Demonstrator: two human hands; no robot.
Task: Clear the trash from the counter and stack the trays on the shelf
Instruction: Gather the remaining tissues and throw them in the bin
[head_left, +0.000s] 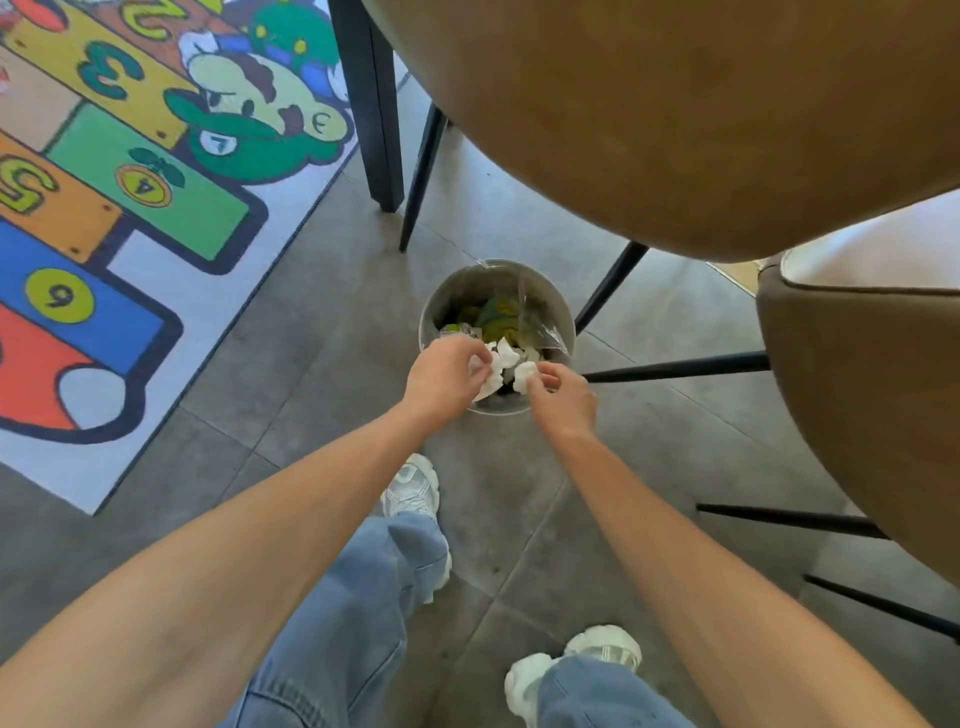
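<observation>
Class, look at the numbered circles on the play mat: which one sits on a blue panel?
The yellow circle numbered 6. It lies on the blue panel at the mat's left side, whereas the circle numbered 4 sits on a green panel and the 7 is a white circle.

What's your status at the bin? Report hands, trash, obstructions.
Left hand and right hand each pinch white tissue over the open bin. Bin already holds wrappers. Chair legs alongside, not blocking.

The person had bare arms with no sleeves showing. They wore loose light blue denim jeans (358, 613) and chunky white sneakers (576, 662).
</observation>
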